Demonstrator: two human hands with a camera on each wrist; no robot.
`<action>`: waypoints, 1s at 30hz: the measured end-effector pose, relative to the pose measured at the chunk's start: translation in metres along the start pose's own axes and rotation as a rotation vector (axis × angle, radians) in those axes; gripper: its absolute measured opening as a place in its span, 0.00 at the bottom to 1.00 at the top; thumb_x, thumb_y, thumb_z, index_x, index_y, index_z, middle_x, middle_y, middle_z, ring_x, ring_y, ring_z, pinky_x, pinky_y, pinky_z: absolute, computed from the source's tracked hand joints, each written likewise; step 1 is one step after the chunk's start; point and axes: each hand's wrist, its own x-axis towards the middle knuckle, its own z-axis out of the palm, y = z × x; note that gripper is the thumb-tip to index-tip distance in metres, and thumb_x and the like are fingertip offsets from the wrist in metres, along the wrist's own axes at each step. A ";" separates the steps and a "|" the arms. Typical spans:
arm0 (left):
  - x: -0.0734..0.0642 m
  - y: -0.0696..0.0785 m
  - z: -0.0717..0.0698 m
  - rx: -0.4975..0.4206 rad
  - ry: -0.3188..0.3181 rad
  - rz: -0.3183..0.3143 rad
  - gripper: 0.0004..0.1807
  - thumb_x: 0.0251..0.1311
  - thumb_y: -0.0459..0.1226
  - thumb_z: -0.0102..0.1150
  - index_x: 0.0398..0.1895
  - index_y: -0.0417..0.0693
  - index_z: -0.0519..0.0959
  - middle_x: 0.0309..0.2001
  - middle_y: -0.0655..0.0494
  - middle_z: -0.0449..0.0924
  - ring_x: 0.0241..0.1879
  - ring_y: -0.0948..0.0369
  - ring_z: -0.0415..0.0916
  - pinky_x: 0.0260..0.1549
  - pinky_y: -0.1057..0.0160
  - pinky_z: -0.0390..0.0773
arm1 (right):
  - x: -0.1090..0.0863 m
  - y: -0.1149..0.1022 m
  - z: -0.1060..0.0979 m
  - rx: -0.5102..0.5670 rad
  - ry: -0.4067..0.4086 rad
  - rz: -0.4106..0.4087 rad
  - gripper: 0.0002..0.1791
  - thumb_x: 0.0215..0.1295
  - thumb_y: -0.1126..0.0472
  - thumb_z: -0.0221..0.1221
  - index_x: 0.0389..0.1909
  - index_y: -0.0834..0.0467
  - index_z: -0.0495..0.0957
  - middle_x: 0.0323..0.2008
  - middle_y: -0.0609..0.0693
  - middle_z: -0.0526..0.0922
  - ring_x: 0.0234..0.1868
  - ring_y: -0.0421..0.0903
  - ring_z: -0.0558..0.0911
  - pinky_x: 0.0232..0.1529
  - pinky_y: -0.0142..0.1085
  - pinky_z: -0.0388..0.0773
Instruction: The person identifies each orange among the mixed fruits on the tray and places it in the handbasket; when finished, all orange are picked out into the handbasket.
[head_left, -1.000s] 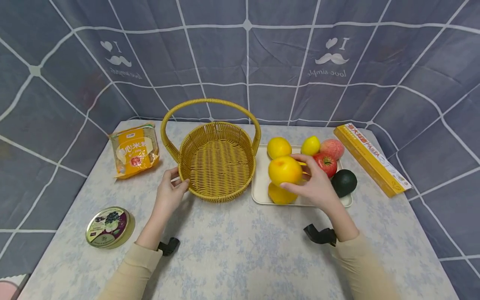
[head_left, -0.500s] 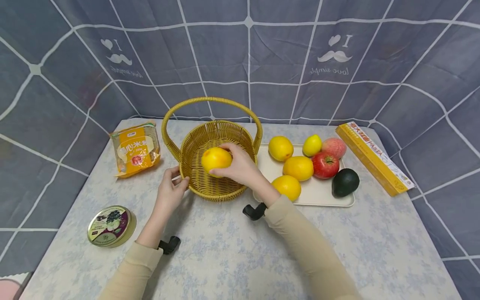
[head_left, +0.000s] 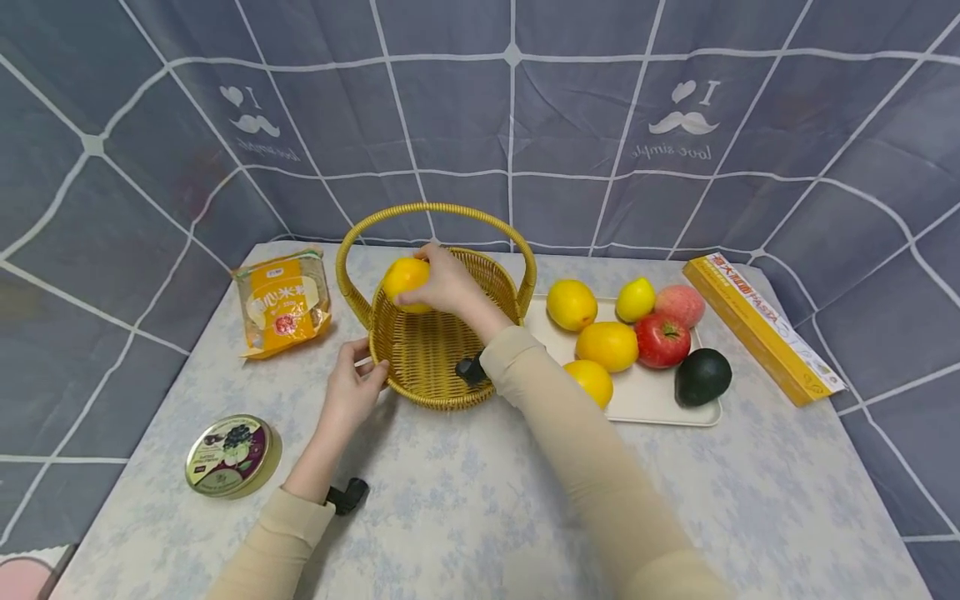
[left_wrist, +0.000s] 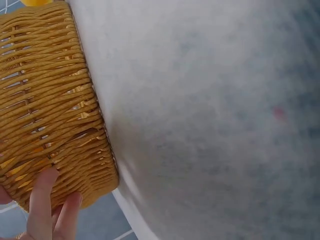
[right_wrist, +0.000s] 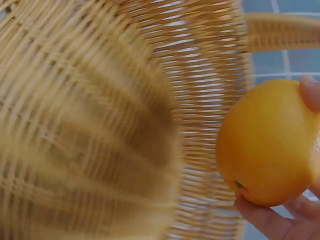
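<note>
Sitting toward the near left of the table (head_left: 465,525), a round tin (head_left: 228,454) shows a lid printed with fruit. Farther in and to its right, the left hand (head_left: 354,390) grips the near-left rim of the wicker basket (head_left: 427,358), thumb at the rim and, in the left wrist view, fingers against the outside of the weave. The right hand (head_left: 444,285) grasps an orange-yellow fruit (head_left: 405,282), thumb on its near side, fingers on its far side. That fruit lies to the left of the right palm, over the far-left part of the basket and just right of the left foot of the arched handle (head_left: 435,207); it is roundish, with no clear long axis. The right hand, holding it, is the nearer; the left hand is apart from it, on the person's side. Whether the fruit touches the weave cannot be told. Right of the basket, a cream tray (head_left: 667,410) bears a dark green fruit (head_left: 702,377), a red apple (head_left: 663,340), more yellow fruits (head_left: 607,346) and a pink fruit (head_left: 680,306). An orange packet (head_left: 285,302) lies left of the basket, a long box (head_left: 761,329) slants right of the tray, and a checked curtain (head_left: 465,108) hangs behind.
</note>
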 end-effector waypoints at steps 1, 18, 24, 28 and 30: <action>0.000 0.000 0.001 -0.001 -0.001 -0.001 0.29 0.73 0.33 0.46 0.73 0.38 0.53 0.69 0.37 0.60 0.66 0.46 0.68 0.56 0.56 0.82 | 0.003 0.004 0.004 0.005 0.000 0.022 0.46 0.52 0.51 0.73 0.70 0.57 0.63 0.65 0.53 0.71 0.61 0.49 0.74 0.62 0.41 0.76; -0.002 0.001 0.002 -0.009 0.002 -0.020 0.29 0.73 0.33 0.46 0.73 0.39 0.53 0.70 0.38 0.58 0.67 0.46 0.67 0.58 0.53 0.81 | 0.019 0.031 0.039 -0.061 -0.095 0.035 0.44 0.55 0.56 0.72 0.71 0.58 0.64 0.65 0.55 0.72 0.61 0.51 0.74 0.62 0.42 0.76; -0.003 0.001 0.001 -0.007 -0.004 -0.033 0.30 0.73 0.33 0.46 0.74 0.39 0.51 0.70 0.38 0.57 0.67 0.46 0.66 0.58 0.53 0.81 | 0.014 0.026 0.030 -0.030 -0.131 0.023 0.42 0.59 0.56 0.70 0.72 0.58 0.62 0.69 0.55 0.69 0.67 0.51 0.71 0.68 0.42 0.72; -0.003 0.000 0.001 0.001 -0.010 -0.018 0.30 0.74 0.34 0.45 0.74 0.39 0.51 0.70 0.37 0.57 0.67 0.46 0.66 0.58 0.55 0.81 | 0.009 0.019 0.016 -0.022 -0.152 0.002 0.39 0.62 0.54 0.67 0.72 0.58 0.63 0.70 0.54 0.68 0.70 0.51 0.68 0.71 0.42 0.68; -0.003 0.000 0.001 0.009 -0.012 -0.011 0.30 0.74 0.34 0.45 0.74 0.39 0.50 0.69 0.37 0.57 0.67 0.46 0.67 0.57 0.56 0.82 | 0.006 0.016 0.009 -0.036 -0.157 -0.015 0.37 0.64 0.52 0.65 0.71 0.57 0.64 0.70 0.54 0.69 0.71 0.51 0.68 0.72 0.42 0.68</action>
